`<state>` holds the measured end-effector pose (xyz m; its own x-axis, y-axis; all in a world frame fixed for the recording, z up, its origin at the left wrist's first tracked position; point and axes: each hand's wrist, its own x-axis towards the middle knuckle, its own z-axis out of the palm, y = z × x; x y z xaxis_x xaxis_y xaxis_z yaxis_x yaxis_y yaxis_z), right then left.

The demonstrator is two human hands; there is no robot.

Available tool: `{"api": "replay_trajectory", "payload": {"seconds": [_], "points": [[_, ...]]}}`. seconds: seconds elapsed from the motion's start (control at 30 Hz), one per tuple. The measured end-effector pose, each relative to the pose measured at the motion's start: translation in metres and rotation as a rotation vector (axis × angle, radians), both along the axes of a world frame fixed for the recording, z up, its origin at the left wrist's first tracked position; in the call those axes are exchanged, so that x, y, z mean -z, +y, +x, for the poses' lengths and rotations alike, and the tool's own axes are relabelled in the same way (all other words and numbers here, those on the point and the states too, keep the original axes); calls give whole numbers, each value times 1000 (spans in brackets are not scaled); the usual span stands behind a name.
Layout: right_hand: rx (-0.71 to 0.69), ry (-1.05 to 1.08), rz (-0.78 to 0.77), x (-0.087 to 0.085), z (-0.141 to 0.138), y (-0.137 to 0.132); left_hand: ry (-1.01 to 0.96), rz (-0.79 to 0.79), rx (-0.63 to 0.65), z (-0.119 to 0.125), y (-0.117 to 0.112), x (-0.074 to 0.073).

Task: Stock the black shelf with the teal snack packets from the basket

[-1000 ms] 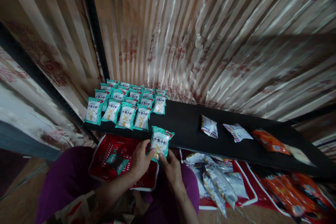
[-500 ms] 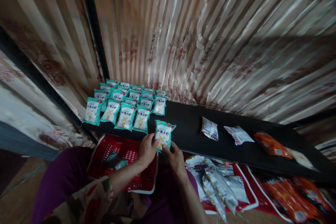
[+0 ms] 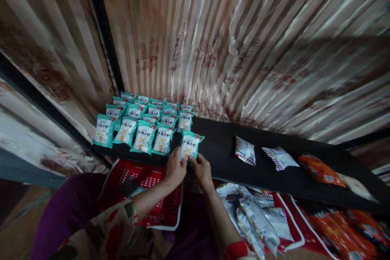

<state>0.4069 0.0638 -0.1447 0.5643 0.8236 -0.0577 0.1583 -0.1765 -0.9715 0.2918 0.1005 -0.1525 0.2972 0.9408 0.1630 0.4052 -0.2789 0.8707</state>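
Note:
A teal and white snack packet (image 3: 190,144) stands on the black shelf (image 3: 222,154), pinched at its bottom edge by both my hands. My left hand (image 3: 176,168) grips its lower left corner and my right hand (image 3: 201,170) grips its lower right corner. The packet sits just right of several matching teal packets (image 3: 143,120) lined up in rows at the shelf's left end.
Two white striped packets (image 3: 245,150) (image 3: 279,157) and an orange packet (image 3: 319,170) lie further right on the shelf. Below, a red basket (image 3: 158,199) sits on my lap, with a red tray (image 3: 286,219) of silvery packets and orange packets (image 3: 344,227) to the right. A striped curtain (image 3: 231,44) hangs behind.
Both hands lifted the teal packet from above the red basket up onto the shelf, beside the front row of matching packets.

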Motion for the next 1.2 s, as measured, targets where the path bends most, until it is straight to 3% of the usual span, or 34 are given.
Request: {"api": "replay_trajectory", "payload": {"seconds": [0.43,0.9,1.2], "points": [[21,-52,-52,16,10,29,62,44,-7,9,7,6],[-19,-61,-64,15,13,52,183,9,0,13,20,-8],[9,-232,-179,9,11,60,261,-12,29,13,26,-19]]}}
